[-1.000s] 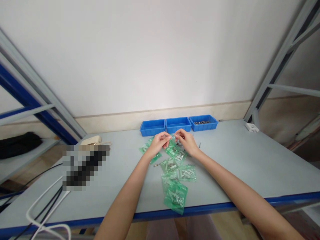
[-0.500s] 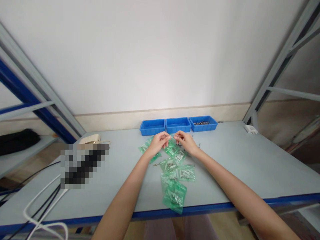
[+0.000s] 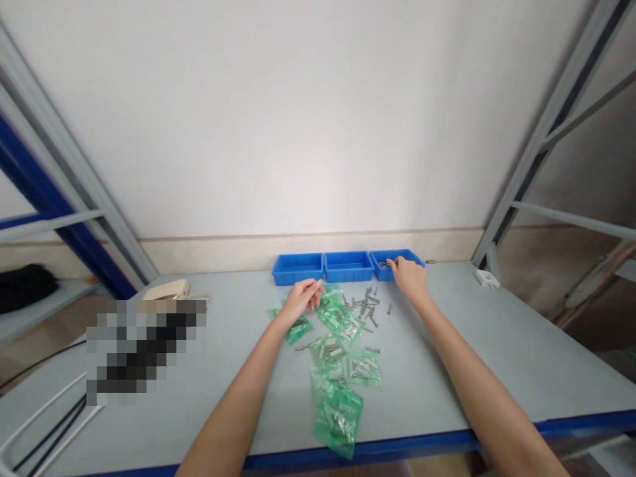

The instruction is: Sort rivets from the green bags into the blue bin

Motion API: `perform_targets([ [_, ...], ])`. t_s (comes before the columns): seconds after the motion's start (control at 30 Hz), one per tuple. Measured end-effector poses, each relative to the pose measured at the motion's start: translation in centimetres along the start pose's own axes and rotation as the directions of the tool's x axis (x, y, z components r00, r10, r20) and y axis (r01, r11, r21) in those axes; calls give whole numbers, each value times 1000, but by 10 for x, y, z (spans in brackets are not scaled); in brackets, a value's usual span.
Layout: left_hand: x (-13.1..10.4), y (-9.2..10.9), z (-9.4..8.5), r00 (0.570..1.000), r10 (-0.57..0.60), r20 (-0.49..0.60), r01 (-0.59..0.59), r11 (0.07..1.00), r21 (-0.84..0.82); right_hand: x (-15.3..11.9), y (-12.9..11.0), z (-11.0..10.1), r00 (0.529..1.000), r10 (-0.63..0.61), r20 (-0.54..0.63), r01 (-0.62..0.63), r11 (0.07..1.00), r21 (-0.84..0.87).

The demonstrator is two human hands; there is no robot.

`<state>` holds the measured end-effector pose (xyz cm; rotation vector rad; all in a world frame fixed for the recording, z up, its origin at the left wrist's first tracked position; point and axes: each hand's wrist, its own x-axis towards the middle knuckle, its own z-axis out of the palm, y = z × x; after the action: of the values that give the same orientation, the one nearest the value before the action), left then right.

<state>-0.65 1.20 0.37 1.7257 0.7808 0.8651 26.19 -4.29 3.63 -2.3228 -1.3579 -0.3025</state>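
Note:
My left hand (image 3: 302, 299) is closed, thumb against fingers, above the green plastic bags (image 3: 332, 311); what it pinches is too small to make out. Over the right blue bin (image 3: 416, 258) is my right hand (image 3: 406, 275), its fingers reaching in among small metal parts (image 3: 383, 265); whether they grip one is hidden. Loose metal screws (image 3: 366, 303) lie scattered between my hands. More green bags with metal pieces inside, such as the lowest one (image 3: 338, 421), run down to the table's front edge.
Two more blue bins, the left (image 3: 298, 270) and the middle (image 3: 348, 267), stand in the row. A beige box (image 3: 166, 289) and cables lie at the left. A white object (image 3: 486, 278) sits at the right, near the metal frame (image 3: 521, 165).
My right hand has left my left hand and moved right and back to the right bin, uncovering the loose screws. The camera view has shifted slightly.

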Motion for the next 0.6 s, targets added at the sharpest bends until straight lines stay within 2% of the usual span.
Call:
perform_targets([
  [0.1,-1,1,1,1000,-2,1,2,1000,1,-28,-26,-8,978,-196,-76,200,979,37],
  [0.13,-2,2,2,1000,1,2,-1,1000,4,-43,-40,-11,952,-295,-82,302,949,93],
  [0.17,-3,3,2,1000,4,3,-4,1000,7,-61,-55,-15,900,-432,-56,435,883,180],
  [0.2,-4,3,3,1000,8,4,-8,1000,8,-80,-69,-17,822,-569,-25,552,785,280],
  [0.27,-5,4,3,1000,15,-9,-15,1000,5,-118,-95,-19,585,-811,14,730,534,426],
  [0.3,-6,5,3,1000,16,-19,-16,1000,2,-135,-104,-18,489,-872,14,781,445,438],
  [0.33,-6,5,3,999,14,-29,-14,1000,-1,-149,-111,-16,451,-892,27,811,422,406],
  [0.37,-6,5,3,999,11,-36,-12,1000,-2,-160,-117,-13,422,-906,43,846,410,341],
  [0.47,-5,5,3,1000,-1,-24,2,1000,13,-178,-123,1,384,-921,68,907,390,159],
  [0.6,-6,3,6,1000,-1,12,0,999,34,-180,-126,15,345,-937,55,932,349,94],
])
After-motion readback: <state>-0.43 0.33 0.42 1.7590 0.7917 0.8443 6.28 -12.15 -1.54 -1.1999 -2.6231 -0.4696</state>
